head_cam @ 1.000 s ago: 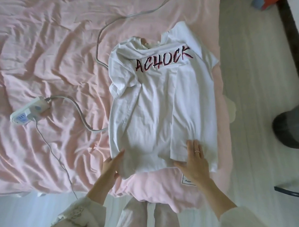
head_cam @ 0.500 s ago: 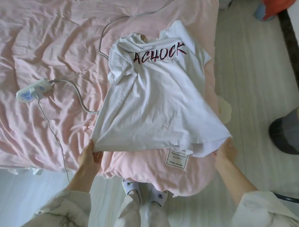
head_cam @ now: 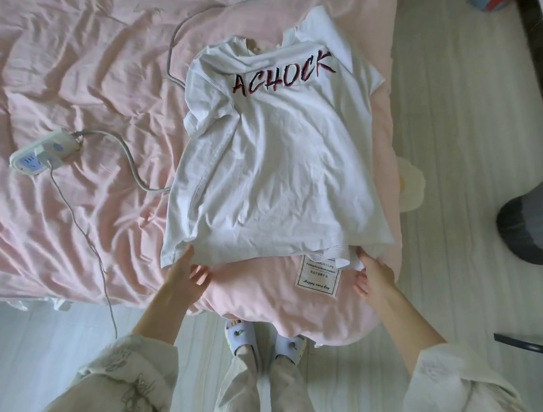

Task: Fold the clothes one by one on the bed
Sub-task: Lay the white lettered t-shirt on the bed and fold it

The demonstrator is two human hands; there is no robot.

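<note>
On pink bed (head_cam: 83, 73), white T-shirt (head_cam: 275, 162), power strip (head_cam: 44, 152)

A bed (head_cam: 82, 88) under a creased pink sheet fills the left, a white power strip (head_cam: 44, 151) and its grey cord (head_cam: 132, 165) lying on it, while pale striped flooring (head_cam: 459, 151) runs along the bed's right side in soft daylight.

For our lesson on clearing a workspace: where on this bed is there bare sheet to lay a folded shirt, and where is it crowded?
Bare pink sheet lies at the far left, above the power strip. A second patch sits near the front edge, left of the thin wire. It is crowded on the right, where the white T-shirt reaches nearly to the bed's edge, with the thick cable along its left side.
</note>
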